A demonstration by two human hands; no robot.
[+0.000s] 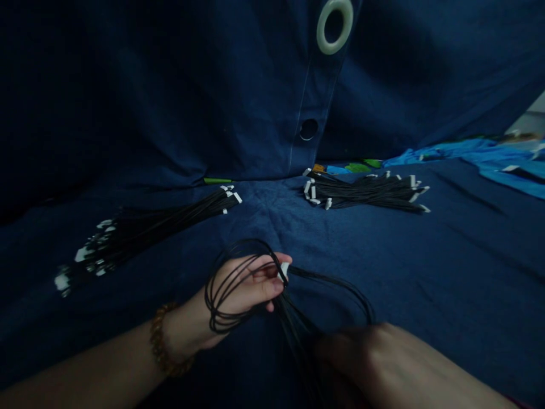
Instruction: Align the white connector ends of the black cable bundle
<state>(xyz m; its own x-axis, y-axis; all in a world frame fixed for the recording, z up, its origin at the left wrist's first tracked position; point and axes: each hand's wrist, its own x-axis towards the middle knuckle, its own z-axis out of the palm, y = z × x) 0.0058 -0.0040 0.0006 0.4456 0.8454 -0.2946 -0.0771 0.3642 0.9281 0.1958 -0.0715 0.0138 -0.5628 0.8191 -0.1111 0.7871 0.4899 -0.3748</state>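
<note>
Near the middle, my left hand (242, 287) pinches thin black cables (330, 277) by a white connector (284, 269) between thumb and fingers. Several loops of the cables hang around the back of this hand, and other strands run down and to the right. My right hand (357, 355) is at the lower right, dark and blurred, beside the lower strands and the curved loop; its fingers are too unclear to read.
A long bundle of black cables with white connectors (157, 227) lies at the left on the blue cloth (264, 221). Another bundle (366, 192) lies at the back right. Blue plastic (460, 150) is at the far right. A hanging cloth with a pale ring (320, 28) rises behind.
</note>
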